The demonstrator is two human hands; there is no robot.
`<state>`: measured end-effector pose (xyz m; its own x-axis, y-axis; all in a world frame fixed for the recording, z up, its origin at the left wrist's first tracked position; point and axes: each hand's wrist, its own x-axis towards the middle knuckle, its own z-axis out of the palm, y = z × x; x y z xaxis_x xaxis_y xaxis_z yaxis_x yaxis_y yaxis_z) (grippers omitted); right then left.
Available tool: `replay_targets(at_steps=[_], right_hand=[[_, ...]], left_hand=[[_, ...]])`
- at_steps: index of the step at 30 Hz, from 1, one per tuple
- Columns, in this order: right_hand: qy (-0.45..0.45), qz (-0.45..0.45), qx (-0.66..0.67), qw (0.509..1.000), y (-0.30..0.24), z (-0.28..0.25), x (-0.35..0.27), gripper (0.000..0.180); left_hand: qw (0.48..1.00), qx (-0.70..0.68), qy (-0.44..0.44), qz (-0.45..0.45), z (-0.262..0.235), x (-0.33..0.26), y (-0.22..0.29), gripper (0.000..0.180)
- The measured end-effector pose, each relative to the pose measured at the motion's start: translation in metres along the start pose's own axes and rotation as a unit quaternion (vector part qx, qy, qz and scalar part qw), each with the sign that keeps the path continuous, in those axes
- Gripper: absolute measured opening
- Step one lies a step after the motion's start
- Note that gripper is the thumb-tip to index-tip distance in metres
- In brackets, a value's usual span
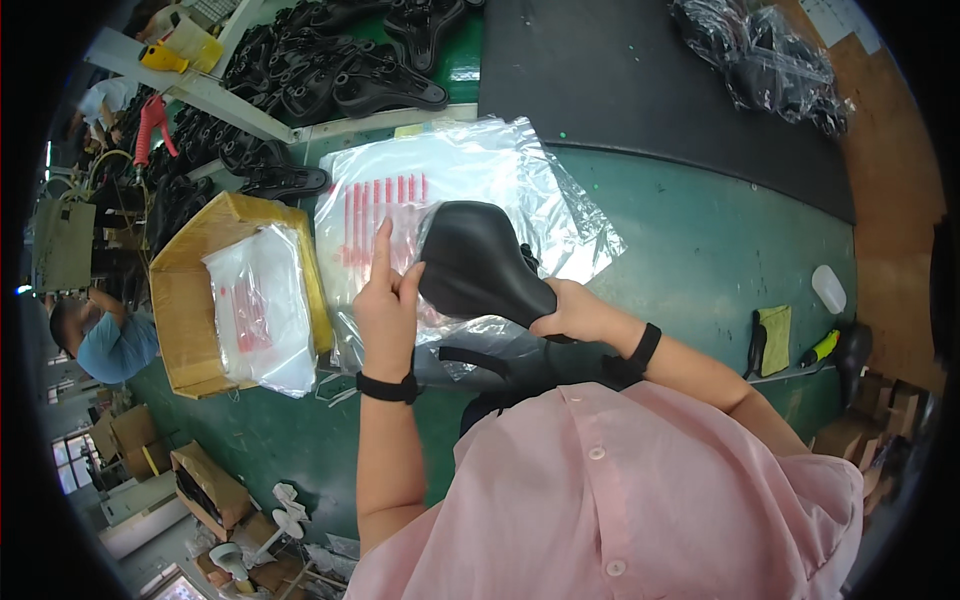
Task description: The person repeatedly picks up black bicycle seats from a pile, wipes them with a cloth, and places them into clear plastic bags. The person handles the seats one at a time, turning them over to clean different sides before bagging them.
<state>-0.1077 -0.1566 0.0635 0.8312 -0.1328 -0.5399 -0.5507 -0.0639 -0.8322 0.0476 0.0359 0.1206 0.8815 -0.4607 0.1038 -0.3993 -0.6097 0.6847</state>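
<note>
A black bicycle saddle (475, 255) is in my right hand (585, 312), which grips it by the narrow nose at its lower right. The wide end points up and left, over a pile of clear plastic bags (520, 150) with red printing. My left hand (385, 300) is at the saddle's left edge, its index finger stretched out over the bags and its thumb apart, close to or touching the saddle. The other left fingers are mostly hidden, and no held thing shows there.
A yellowish carton (190, 300) with more clear bags stands at left. Many black saddle parts (330, 70) lie at the back left. A dark mat (640, 80) and plastic-wrapped saddles (770, 65) are at the back right. A green cloth (774, 340) lies at right. Another person (115, 340) is at far left.
</note>
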Motion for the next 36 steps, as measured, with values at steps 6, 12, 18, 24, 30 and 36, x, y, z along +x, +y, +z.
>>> replay_targets(at_steps=[6,12,18,24,30,36], right_hand=[[0.033,-0.072,-0.250,0.965,-0.007,0.019,-0.012,0.046],[-0.006,-0.133,-0.365,0.921,-0.033,0.015,0.002,0.043],[-0.074,-0.037,0.201,0.976,-0.006,0.002,0.010,0.052],[0.075,0.098,0.352,0.928,-0.013,0.005,0.008,0.041],[0.045,-0.035,0.382,0.923,-0.009,-0.066,0.023,0.040],[0.094,-0.135,0.478,0.863,-0.036,-0.263,0.082,0.031]], left_hand=[[0.987,-0.100,0.083,-0.100,0.003,-0.005,-0.045,0.009],[0.991,0.009,-0.041,0.130,-0.015,-0.002,-0.002,0.002],[0.971,-0.017,-0.112,0.212,-0.007,-0.028,0.003,0.006],[0.844,-0.240,-0.297,0.377,0.069,-0.072,0.081,0.013],[0.841,-0.315,-0.348,0.270,0.086,-0.049,0.088,0.015],[0.909,-0.247,-0.317,0.111,0.099,-0.021,0.019,0.040]])
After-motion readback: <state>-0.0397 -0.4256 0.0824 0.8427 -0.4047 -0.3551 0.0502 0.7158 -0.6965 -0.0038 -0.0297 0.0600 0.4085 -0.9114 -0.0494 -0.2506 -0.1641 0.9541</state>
